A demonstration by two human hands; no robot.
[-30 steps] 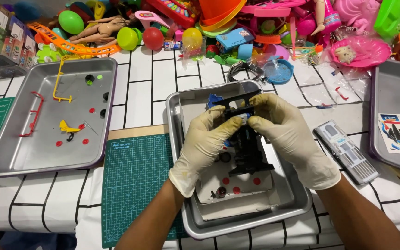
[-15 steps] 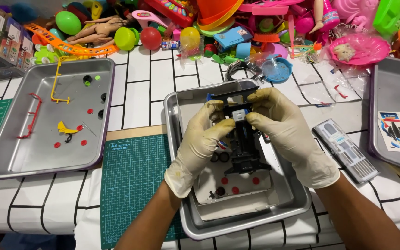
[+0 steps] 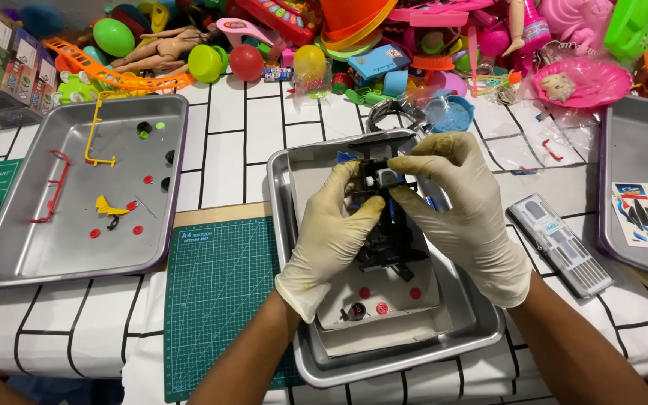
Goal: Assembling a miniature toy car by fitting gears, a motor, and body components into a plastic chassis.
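Both my hands wear pale latex gloves and hold a black toy car chassis with blue parts over a metal tray. My left hand grips its left side, thumb on top. My right hand grips the right side, with thumb and forefinger pinching a small grey part at the chassis's far end. Under the chassis lies a white box lid with small red and black round parts on it.
A second metal tray at left holds yellow and red plastic pieces and small wheels. A green cutting mat lies between the trays. A grey case, a third tray with a sticker sheet, and a heap of toys are around.
Both hands and the chassis stay over the middle tray. My right fingers have shifted on the small part at the far end of the chassis.
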